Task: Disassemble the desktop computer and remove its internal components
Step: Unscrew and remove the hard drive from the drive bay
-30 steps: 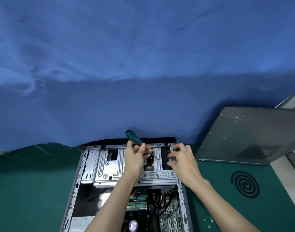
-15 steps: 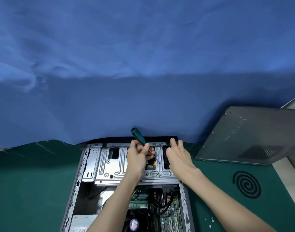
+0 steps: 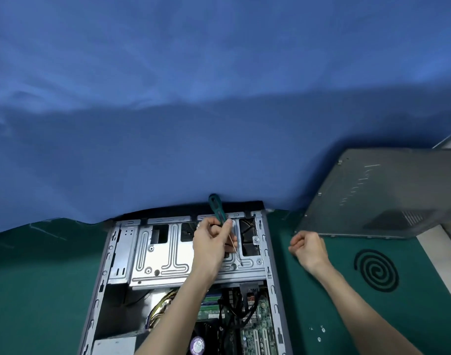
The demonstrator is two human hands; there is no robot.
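The open desktop case (image 3: 270, 267) lies flat on the green mat, its silver drive cage (image 3: 158, 262) at the far end. My left hand (image 3: 211, 242) grips a green-handled screwdriver (image 3: 216, 206) over the cage, the tip resting near a screw at the cage's right front corner. My right hand (image 3: 309, 248) hovers over the mat to the right of the case, fingers curled closed; whether it holds anything small is hidden. The motherboard (image 3: 255, 326) with black cables and a yellow wire bundle (image 3: 160, 308) shows below the cage.
The removed grey side panel (image 3: 378, 193) leans at the right, against the blue cloth backdrop (image 3: 219, 124). A black spiral mark (image 3: 375, 270) is printed on the mat. A few small screws (image 3: 320, 333) lie on the mat at the lower right.
My right hand left the drive cage and moved right, off the case, closing into a fist over the mat. The left hand kept the screwdriver and tilted it more upright.
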